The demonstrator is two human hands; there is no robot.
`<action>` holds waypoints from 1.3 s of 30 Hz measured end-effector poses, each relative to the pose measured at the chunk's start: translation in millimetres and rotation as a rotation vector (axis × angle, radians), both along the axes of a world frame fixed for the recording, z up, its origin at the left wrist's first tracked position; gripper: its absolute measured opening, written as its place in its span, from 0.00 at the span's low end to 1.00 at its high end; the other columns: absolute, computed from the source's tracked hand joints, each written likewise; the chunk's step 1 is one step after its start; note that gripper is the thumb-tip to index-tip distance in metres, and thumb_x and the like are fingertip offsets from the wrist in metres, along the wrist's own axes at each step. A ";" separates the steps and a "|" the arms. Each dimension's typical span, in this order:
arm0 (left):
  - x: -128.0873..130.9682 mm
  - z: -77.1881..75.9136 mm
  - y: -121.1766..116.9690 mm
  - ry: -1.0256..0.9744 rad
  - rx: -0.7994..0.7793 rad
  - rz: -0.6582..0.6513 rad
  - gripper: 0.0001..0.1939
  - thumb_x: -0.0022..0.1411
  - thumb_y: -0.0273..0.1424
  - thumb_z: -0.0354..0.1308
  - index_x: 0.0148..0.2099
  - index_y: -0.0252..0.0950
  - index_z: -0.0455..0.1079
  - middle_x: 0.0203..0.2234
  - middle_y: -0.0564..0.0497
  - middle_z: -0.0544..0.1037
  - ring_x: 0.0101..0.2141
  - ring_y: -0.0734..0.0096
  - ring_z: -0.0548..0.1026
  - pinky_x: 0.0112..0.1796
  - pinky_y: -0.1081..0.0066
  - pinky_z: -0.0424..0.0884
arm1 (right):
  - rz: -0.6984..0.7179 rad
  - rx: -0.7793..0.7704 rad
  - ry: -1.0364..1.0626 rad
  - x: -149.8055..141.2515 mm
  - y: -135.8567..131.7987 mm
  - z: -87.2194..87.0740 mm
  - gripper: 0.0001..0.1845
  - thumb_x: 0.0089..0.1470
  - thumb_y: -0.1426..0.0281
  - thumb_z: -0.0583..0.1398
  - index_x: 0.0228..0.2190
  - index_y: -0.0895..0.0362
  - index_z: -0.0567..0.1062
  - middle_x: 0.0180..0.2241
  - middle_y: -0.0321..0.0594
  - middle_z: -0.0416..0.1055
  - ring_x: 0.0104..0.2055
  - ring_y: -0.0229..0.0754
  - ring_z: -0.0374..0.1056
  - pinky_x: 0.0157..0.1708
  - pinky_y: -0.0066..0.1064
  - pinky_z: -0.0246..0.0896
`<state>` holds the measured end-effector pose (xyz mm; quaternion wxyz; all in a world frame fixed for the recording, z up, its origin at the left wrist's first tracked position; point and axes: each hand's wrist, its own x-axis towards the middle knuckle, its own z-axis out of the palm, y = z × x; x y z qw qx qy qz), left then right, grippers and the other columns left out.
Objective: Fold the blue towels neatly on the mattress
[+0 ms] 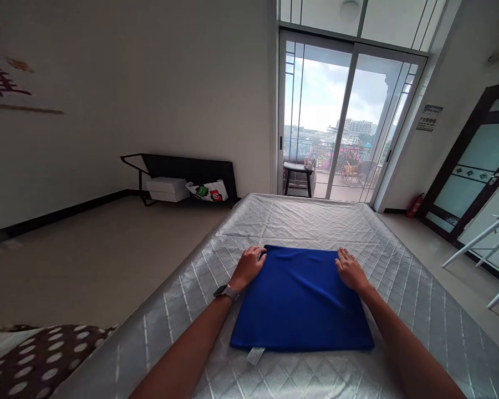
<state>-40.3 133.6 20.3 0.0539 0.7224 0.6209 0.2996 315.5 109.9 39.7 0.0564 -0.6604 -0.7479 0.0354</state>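
Observation:
A blue cloth (303,299) lies flat, roughly square, on the quilted silver-grey cover of a bed-like surface (299,213). Faint creases run across its middle, and a white tag (255,355) sticks out from its near edge on the left. At the far left corner, my left hand (249,266) has its fingers curled in a pinch at the cloth's edge; a watch (228,292) is on that wrist. My right hand (350,269) rests on the far right corner, its fingers stretched out flat and close together.
Brown polka-dot fabric (37,360) lies at the lower left. By the left wall, a black bench-like frame (187,169) stands around white boxes (166,189) and a printed bag (210,191). Sliding glass doors (349,116) are beyond the bed; a white stool (478,244) stands right.

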 end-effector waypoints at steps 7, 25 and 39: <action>0.6 5.3 -22.2 0.409 0.050 -0.003 0.22 0.65 0.26 0.48 0.57 0.34 0.75 0.58 0.39 0.75 0.60 0.53 0.71 0.61 0.55 0.65 | -0.037 -0.106 0.030 -10.4 -1.5 6.9 0.37 0.69 0.58 0.38 0.70 0.68 0.48 0.73 0.48 0.42 0.75 0.44 0.36 0.71 0.39 0.32; 199.3 -11.2 21.8 0.376 0.030 -0.545 0.21 0.69 0.41 0.59 0.61 0.41 0.68 0.61 0.44 0.69 0.55 0.56 0.72 0.55 0.49 0.70 | 0.024 -0.067 0.071 -5.8 -0.6 -2.5 0.35 0.67 0.66 0.42 0.70 0.65 0.50 0.72 0.48 0.42 0.75 0.45 0.37 0.71 0.41 0.36; 3.6 -22.4 21.8 0.352 -0.206 -0.084 0.33 0.73 0.44 0.38 0.71 0.30 0.57 0.69 0.37 0.59 0.69 0.56 0.55 0.66 0.54 0.53 | 0.000 -0.097 0.081 -5.5 0.1 -1.3 0.35 0.70 0.58 0.37 0.71 0.62 0.47 0.73 0.47 0.40 0.75 0.41 0.33 0.71 0.40 0.28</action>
